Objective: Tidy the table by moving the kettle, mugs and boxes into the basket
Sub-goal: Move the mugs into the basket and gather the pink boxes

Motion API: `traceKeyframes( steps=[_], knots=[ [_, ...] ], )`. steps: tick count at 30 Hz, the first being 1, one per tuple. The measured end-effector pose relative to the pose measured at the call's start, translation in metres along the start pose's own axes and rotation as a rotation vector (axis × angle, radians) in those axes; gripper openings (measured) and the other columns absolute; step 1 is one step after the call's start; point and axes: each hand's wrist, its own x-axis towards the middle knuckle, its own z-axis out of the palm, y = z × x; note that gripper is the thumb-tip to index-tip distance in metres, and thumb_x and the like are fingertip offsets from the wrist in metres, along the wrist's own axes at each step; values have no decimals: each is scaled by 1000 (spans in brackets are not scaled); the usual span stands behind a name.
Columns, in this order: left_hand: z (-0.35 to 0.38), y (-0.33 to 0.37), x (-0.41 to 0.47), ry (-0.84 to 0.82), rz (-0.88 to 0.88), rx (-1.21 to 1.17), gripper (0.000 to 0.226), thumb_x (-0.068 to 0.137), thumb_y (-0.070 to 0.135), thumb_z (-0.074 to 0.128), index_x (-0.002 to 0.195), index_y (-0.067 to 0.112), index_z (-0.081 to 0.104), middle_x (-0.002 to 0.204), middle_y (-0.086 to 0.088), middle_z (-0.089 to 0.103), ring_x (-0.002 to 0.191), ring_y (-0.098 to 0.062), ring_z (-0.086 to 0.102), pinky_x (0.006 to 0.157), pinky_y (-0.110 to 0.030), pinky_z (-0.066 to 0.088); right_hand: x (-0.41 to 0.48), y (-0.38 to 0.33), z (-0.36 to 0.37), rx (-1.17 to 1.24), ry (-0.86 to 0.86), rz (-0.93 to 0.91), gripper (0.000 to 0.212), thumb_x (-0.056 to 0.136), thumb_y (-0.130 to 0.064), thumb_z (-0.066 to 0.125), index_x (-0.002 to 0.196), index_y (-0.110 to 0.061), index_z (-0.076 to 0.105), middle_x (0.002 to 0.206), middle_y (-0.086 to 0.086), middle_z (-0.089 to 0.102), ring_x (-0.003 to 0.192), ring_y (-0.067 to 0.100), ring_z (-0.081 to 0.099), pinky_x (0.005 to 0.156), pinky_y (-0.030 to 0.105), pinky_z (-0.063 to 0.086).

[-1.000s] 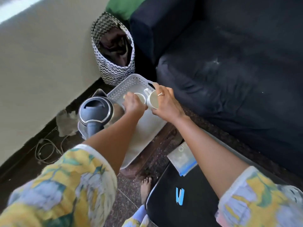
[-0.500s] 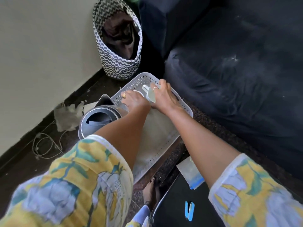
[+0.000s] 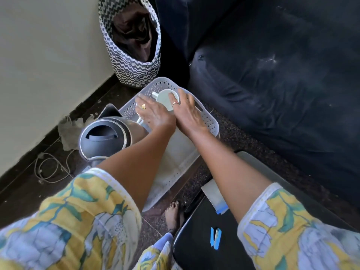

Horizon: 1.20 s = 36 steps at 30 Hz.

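A white perforated basket [image 3: 209, 121] stands on the floor beside the sofa. A grey kettle [image 3: 103, 138] with its lid up sits in the basket's left part. My right hand [image 3: 186, 113] grips a white mug [image 3: 164, 98] lying tilted at the far end of the basket. Just left of it, my left hand [image 3: 153, 114] lies palm down over a second white mug [image 3: 139, 121]; only its handle shows under the hand. A flat white and blue box [image 3: 214, 198] lies on the corner of the black table [image 3: 194, 250].
A zigzag-patterned fabric bin [image 3: 132, 65] stands by the wall behind the basket. The dark sofa [image 3: 282, 84] fills the right side. A blue stapler [image 3: 215, 238] lies on the table. A loose cord [image 3: 50, 170] is on the floor at left. My bare foot [image 3: 174, 213] is below the basket.
Both hands have lowered, carrying the two mugs down into the far end of the basket. The right-hand mug has tipped onto its side. The view has moved closer.
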Motion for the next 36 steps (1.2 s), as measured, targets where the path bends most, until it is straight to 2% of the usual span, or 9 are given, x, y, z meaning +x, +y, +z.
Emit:
traceKeyframes(
  steps=[2, 8, 13, 16, 19, 23, 27, 30, 36],
  knots=[
    [6, 0, -23, 33, 129, -27, 69, 97, 18, 41, 148, 5, -4, 158, -9, 0, 143, -30, 7, 117, -37, 9, -29, 13, -6, 63, 77, 24, 42, 99, -30, 38, 140, -17, 38, 142, 10, 39, 127, 30, 39, 95, 43, 39],
    [44, -19, -135, 21, 507, -19, 72, 87, 11, 43, 147, -2, 5, 155, -18, 10, 143, -31, 10, 119, -36, 4, -154, 66, -16, -14, 217, 65, 35, 96, -10, 49, 129, -1, 52, 134, 24, 47, 117, 41, 47, 92, 47, 48],
    [78, -52, -242, 88, 792, 214, 61, 72, 6, 37, 129, -13, 44, 134, -25, 49, 127, -33, 44, 105, -41, 39, -275, 96, -19, 25, 323, 230, 36, 80, 6, 67, 115, 3, 64, 116, 27, 59, 99, 44, 59, 80, 44, 54],
    [97, -71, -303, -29, 881, 412, 62, 74, 3, 48, 133, -13, 39, 143, -26, 38, 135, -35, 34, 113, -45, 27, -347, 96, -11, 71, 385, 463, 34, 78, 5, 67, 112, -1, 65, 116, 24, 58, 101, 40, 58, 86, 41, 51],
    [118, -95, -362, -210, 956, 538, 54, 90, 14, 25, 137, -9, 35, 155, -22, 13, 144, -35, 9, 117, -46, 7, -415, 83, 7, 172, 390, 658, 31, 82, -1, 65, 114, -4, 65, 120, 20, 58, 105, 37, 56, 87, 40, 52],
    [130, -119, -432, -223, 1026, 471, 52, 89, 18, 46, 134, -6, 43, 145, -22, 38, 137, -31, 34, 113, -35, 21, -499, 68, 25, 311, 348, 945, 35, 75, 0, 73, 110, -2, 67, 120, 21, 59, 107, 39, 57, 79, 44, 56],
    [153, -151, -475, -332, 1100, 686, 51, 90, 17, 34, 136, -3, 41, 153, -19, 25, 142, -32, 18, 114, -40, 18, -570, 63, 38, 250, 355, 1074, 38, 65, 4, 79, 101, 0, 69, 110, 22, 61, 95, 41, 60, 77, 44, 56],
    [163, -167, -493, -353, 1067, 717, 66, 86, 20, 37, 144, -7, 18, 154, -15, 22, 142, -28, 14, 115, -37, 14, -619, 69, 50, 194, 357, 1253, 44, 62, -2, 82, 105, -4, 69, 111, 22, 61, 95, 42, 59, 80, 46, 52],
    [179, -180, -509, -373, 984, 741, 74, 84, 21, 43, 145, -5, 11, 153, -17, 21, 143, -25, 11, 117, -35, 12, -693, 86, 67, 332, 124, 1746, 72, 72, -37, 79, 135, -29, 45, 149, 15, 24, 130, 40, 29, 100, 55, 34]
  ],
)
